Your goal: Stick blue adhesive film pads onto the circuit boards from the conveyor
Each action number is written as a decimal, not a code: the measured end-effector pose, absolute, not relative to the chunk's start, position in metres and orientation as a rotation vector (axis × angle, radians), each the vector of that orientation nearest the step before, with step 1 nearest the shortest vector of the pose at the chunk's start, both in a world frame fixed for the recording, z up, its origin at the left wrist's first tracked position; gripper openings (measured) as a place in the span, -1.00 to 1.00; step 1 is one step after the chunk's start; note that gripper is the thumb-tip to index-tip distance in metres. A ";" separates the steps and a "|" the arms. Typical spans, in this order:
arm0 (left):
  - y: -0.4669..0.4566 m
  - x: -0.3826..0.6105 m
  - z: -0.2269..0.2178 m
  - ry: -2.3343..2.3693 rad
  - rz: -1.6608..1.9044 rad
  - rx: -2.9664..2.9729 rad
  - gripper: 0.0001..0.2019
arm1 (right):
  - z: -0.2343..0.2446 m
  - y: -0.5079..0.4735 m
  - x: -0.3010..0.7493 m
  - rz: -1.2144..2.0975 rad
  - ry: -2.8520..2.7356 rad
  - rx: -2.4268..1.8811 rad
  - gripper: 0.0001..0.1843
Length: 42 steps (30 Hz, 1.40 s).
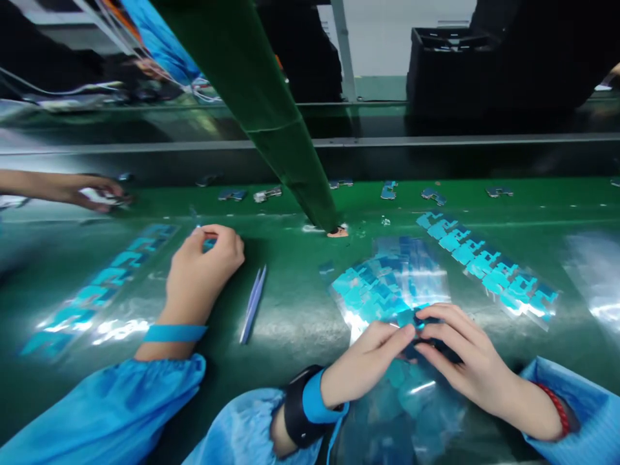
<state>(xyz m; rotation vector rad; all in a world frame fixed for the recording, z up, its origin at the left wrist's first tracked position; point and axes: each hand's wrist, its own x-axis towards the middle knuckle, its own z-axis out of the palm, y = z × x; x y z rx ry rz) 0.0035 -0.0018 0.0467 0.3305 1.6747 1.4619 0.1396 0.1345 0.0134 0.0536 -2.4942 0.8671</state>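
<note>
My left hand [363, 361], with a black strap and a blue band at its wrist, is closed with thumb and fingertips pinched on a small dark part [415, 352] with a bit of shiny blue film. From the other side, the fingers of my right hand [460, 355] are curled around the same part; a red bracelet shows at that wrist. The fingers hide much of the part, so its shape is unclear. Beneath and behind both hands lie clear plastic sheets with blue film pieces [372, 290]. To the right lies a strip of blue die-cut films [484, 258].
A co-worker's hand [206, 271] pinches something blue on the left; another person's hand [99, 192] holds a part farther back. Purple tweezers [253, 305] lie between. A slanted green post [290, 142] meets the bench. Several small C-shaped parts [389, 189] line the back.
</note>
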 end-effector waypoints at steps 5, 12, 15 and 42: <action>0.003 0.004 0.046 1.494 1.314 0.592 -0.60 | 0.008 0.139 0.139 0.823 -2.481 0.040 -0.83; 0.000 0.002 0.029 1.303 1.494 0.295 -0.76 | 0.025 0.140 0.130 0.825 -2.504 0.045 -0.73; -0.001 0.001 0.031 1.086 1.550 0.045 -0.81 | 0.025 0.141 0.131 0.582 -2.524 0.117 -0.70; 0.001 -0.021 0.019 2.420 1.729 1.004 -0.67 | 0.042 0.150 0.127 2.033 -1.861 -0.617 -0.96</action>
